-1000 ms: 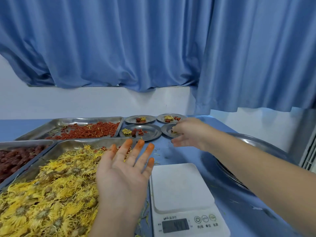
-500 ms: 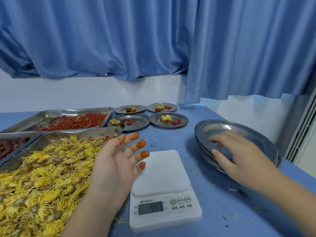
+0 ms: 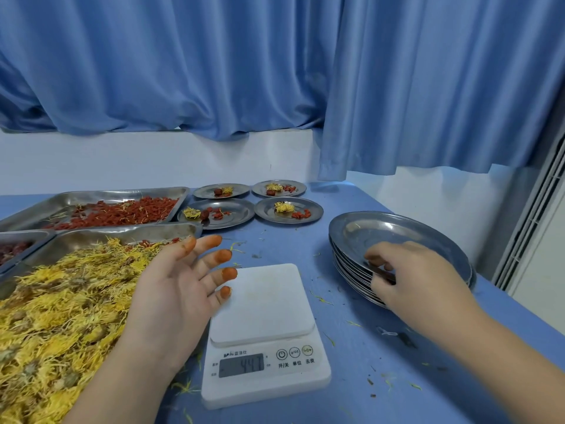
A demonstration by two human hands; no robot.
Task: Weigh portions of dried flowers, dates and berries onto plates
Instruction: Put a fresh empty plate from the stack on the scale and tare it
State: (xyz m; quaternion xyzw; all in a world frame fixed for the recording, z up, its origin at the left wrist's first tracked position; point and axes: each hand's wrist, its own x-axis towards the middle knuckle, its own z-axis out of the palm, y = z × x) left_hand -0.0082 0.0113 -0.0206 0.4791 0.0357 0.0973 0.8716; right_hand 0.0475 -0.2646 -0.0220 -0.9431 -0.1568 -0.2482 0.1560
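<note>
Scale [image 3: 263, 332] at 12 o'clock, nearest the person, platform bare; the display [image 3: 241, 365] seems to show 44 and one unclear digit. Left hand [image 3: 177, 289] hovers at the scale's 9 o'clock, holding nothing, fingers spread wide, tips stained orange, the little finger over the platform's left edge. Beneath it, at 9 to 10 o'clock, the flower tray [image 3: 122, 232].

Right hand [image 3: 409, 276] at 2 o'clock, fingers curled over the near rim of the top plate [image 3: 397, 231] of the stack [image 3: 342, 264]; the thumb is hidden, so the pinch is a judgement. The plate is round, with no long axis. It lies at 2 o'clock from the platform, so the carry runs toward 8 o'clock, and the right hand is much the nearer.

Farther off, date tray [image 3: 18, 237] at 10 o'clock, berry tray [image 3: 91, 194] at 11 and four filled plates [image 3: 289, 211] at 12.

Half a second earlier the right hand's fingers lay straighter across the stack; a second earlier it was at the filled plates. The left hand has barely moved.
</note>
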